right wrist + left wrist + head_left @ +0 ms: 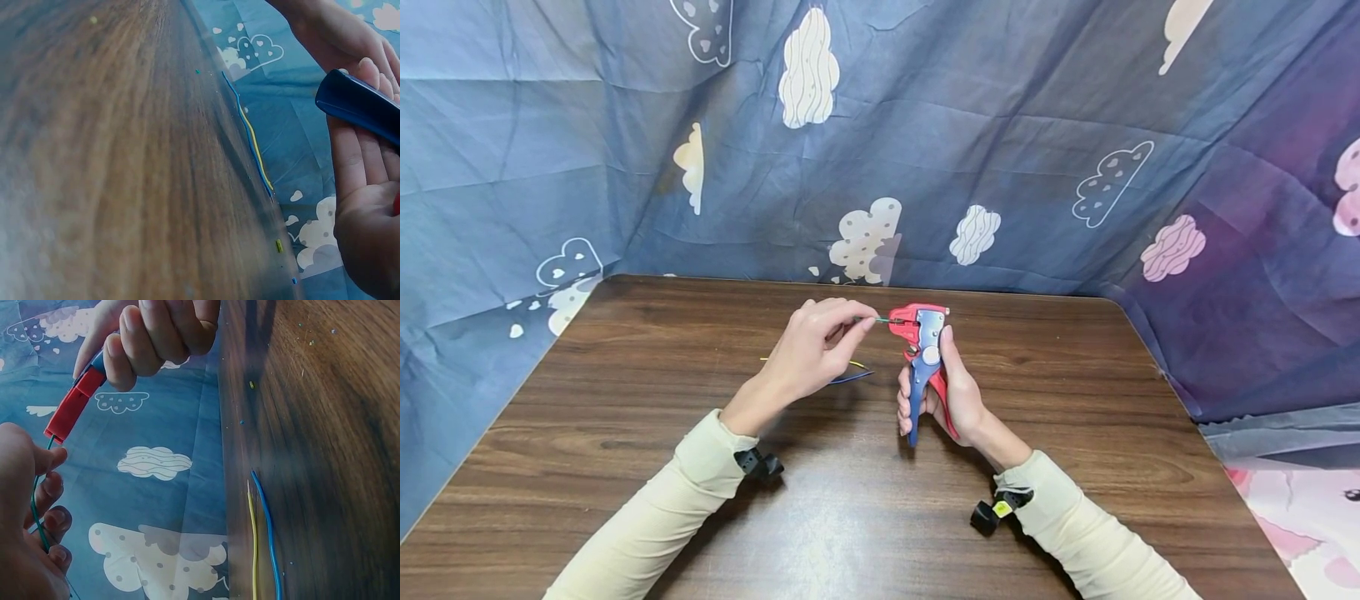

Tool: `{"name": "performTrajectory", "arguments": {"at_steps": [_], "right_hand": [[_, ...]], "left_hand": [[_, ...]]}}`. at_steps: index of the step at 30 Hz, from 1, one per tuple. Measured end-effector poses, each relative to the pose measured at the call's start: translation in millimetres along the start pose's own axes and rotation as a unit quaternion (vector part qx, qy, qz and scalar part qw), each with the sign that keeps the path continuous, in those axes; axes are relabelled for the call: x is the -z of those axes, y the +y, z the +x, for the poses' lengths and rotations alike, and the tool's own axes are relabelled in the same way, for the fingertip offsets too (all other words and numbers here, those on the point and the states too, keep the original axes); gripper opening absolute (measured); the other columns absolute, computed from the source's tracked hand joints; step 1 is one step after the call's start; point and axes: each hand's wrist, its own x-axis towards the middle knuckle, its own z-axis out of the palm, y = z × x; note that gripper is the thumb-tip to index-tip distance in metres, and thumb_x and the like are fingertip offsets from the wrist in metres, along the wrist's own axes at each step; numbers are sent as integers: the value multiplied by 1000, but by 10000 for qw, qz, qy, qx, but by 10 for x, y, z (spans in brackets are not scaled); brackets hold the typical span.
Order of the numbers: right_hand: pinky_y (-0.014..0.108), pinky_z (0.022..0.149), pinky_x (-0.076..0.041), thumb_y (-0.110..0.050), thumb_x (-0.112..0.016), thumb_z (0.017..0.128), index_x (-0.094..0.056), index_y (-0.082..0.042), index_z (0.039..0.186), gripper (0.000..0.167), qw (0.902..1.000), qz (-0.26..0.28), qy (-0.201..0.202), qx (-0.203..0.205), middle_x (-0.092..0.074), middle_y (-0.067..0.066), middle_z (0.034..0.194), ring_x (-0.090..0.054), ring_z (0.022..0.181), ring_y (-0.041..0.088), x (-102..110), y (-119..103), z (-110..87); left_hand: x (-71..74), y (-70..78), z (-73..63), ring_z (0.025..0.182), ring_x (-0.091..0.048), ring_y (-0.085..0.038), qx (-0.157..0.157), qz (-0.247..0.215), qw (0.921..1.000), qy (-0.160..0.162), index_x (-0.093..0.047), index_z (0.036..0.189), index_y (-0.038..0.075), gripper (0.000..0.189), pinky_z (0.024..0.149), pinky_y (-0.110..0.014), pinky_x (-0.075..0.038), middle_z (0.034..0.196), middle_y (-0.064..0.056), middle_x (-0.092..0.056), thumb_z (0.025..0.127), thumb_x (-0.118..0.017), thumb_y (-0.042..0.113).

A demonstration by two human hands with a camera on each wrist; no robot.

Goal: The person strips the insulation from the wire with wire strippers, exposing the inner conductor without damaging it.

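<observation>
Head view: both hands are raised above the wooden desk (pixel 625 400), near its centre. The right hand (pixel 951 400) grips a red-and-blue wire stripper (pixel 922 354), fingers curled round the blue handle and the thumb lying along the red handle, with the tool's head pointing to 12 o'clock. The left hand (pixel 808 354) sits at 9 o'clock from the stripper's head and pinches a thin green wire (pixel 887 320) between thumb and forefinger. The wire's free end touches the red jaw at the tool's 9 o'clock side.

Left wrist view: the green wire (pixel 39 512) runs from the left hand's fingers (pixel 50 487) up to the tip of the red jaw. The right hand's fingers (pixel 156 334) are curled round the stripper (pixel 75 406) at the top of the frame.

On the desk, below the left hand, lie a yellow wire (pixel 253 550) and a blue wire (pixel 269 531), side by side and nearly parallel, just beside each other. In the head view only their ends show, at 4 o'clock from the left hand. The right wrist view shows the same pair lying together, with the blue handle (pixel 359 106) crossing the right palm (pixel 362 206).

Small flecks of cut insulation lie scattered on the desk near the wires. A cloud-printed blue cloth (pixel 1000 125) hangs behind and round the desk.
</observation>
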Motion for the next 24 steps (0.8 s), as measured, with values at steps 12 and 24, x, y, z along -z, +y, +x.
{"name": "performTrajectory", "arguments": {"at_steps": [12, 24], "right_hand": [[40, 62, -63, -77, -5, 106, -61, -7, 90, 92, 9997, 220, 52, 62, -68, 4, 74, -71, 61, 21, -4, -15, 5], [41, 60, -62, -79, -3, 104, -60, -7, 86, 94, 10000, 38, 43, -55, -67, 5, 70, -66, 56, 20, 16, -28, -7]], "left_hand": [[7, -32, -3, 67, -48, -5, 56, 101, 9999, 13, -80, 110, 21, 14, 69, -32, -33, 73, 11, -57, 108, -67, 24], [12, -32, 0, 67, -48, -5, 120, 63, 9999, 9, -80, 110, 22, 14, 70, -32, -33, 74, 11, -56, 108, -66, 25]]}}
